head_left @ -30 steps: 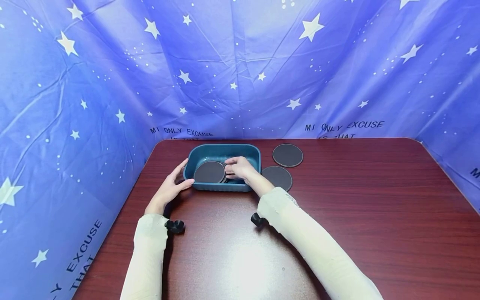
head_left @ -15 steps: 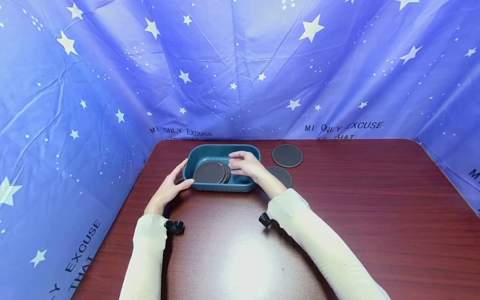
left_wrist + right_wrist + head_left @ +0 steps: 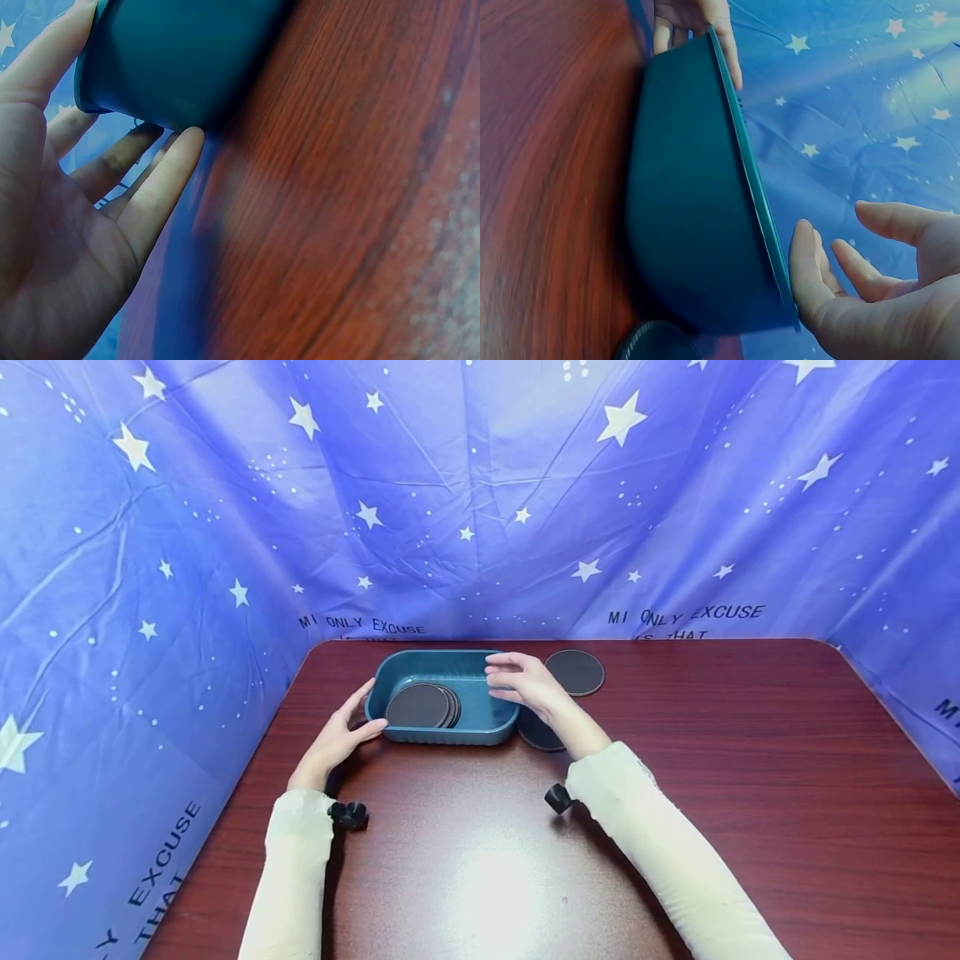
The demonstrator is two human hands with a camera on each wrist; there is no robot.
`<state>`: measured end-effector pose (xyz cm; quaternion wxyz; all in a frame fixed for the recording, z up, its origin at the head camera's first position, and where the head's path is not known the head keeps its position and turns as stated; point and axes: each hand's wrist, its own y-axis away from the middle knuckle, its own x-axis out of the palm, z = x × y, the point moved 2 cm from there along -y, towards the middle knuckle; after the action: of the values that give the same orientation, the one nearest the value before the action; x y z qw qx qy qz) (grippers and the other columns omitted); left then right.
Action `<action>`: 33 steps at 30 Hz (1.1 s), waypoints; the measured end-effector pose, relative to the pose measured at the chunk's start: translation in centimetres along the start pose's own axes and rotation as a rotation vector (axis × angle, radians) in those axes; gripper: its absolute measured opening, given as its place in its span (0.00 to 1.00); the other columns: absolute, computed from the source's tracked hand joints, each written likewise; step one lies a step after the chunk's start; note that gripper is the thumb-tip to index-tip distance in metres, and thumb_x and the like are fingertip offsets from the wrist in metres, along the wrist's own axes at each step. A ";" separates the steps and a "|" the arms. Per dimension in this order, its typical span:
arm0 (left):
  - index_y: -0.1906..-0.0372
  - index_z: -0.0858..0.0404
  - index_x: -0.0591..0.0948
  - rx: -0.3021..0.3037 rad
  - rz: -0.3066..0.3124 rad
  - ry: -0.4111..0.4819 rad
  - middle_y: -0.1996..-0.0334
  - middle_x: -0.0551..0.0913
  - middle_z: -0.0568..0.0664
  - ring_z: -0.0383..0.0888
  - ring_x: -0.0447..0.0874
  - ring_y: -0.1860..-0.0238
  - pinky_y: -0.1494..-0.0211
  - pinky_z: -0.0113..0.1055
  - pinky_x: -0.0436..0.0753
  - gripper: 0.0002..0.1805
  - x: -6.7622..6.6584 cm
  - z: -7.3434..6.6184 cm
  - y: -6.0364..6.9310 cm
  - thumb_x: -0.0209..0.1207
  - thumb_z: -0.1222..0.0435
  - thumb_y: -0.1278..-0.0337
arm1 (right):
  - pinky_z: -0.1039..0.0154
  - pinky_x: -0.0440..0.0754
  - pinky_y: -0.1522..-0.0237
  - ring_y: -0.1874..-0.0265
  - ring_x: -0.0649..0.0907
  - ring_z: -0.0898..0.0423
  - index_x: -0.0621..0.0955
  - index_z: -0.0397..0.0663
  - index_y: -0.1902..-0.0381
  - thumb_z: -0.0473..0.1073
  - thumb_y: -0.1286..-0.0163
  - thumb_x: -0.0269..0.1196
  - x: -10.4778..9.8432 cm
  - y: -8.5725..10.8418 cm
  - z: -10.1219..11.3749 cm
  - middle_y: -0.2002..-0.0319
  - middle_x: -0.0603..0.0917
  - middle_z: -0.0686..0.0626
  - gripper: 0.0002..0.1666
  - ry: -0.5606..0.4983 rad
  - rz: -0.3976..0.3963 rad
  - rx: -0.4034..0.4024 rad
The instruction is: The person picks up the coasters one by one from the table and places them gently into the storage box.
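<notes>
A dark teal plastic bin stands at the table's far edge. Inside it, toward the left, several round black coasters lie overlapped in a leaning pile. My left hand braces the bin's left end, thumb at the front rim; the left wrist view shows its fairly straight fingers against the wall. Over the bin's right rim hovers my right hand, fingers loosely bent and holding nothing. Right of the bin lie two more coasters: a far one and a nearer one, partly hidden by the right hand.
The reddish-brown wooden table extends to the right and toward me. A blue star-printed cloth hangs behind it and along both sides. Each cream sleeve carries a small black camera mount at the wrist.
My right hand has let go of the coaster pile, risen out of the bin and moved right to its right rim. The left hand stays on the bin.
</notes>
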<state>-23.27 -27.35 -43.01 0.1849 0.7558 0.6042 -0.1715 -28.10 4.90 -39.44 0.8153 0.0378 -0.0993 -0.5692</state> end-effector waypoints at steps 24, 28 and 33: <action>0.19 0.52 0.50 0.000 -0.007 0.013 0.27 0.63 0.67 0.65 0.62 0.27 0.24 0.62 0.58 0.44 0.1 -0.1 0.1 0.61 0.61 0.33 | 0.50 0.63 0.24 0.53 0.78 0.70 0.63 0.34 0.26 0.37 0.26 0.58 -9.1 0.8 -1.4 0.30 0.67 0.35 0.34 0.011 -0.176 -0.056; 0.19 0.52 0.50 -0.003 -0.006 0.012 0.27 0.63 0.66 0.65 0.62 0.27 0.24 0.61 0.59 0.44 0.1 -0.1 0.1 0.61 0.60 0.33 | 0.52 0.61 0.23 0.50 0.77 0.69 0.67 0.39 0.28 0.40 0.27 0.60 -10.4 0.7 -2.0 0.38 0.75 0.46 0.32 -0.034 -0.227 -0.056; 0.19 0.51 0.50 -0.011 -0.003 0.016 0.27 0.63 0.66 0.65 0.63 0.27 0.25 0.61 0.61 0.44 0.1 -0.1 0.1 0.61 0.60 0.33 | 0.54 0.59 0.22 0.41 0.74 0.64 0.67 0.39 0.28 0.42 0.28 0.61 -11.9 0.6 -2.4 0.53 0.78 0.62 0.33 -0.079 -0.287 -0.071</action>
<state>-23.18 -27.22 -42.97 0.1839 0.7553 0.6078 -0.1621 -30.97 16.11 -43.10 0.7217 0.0003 -0.1049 -0.6842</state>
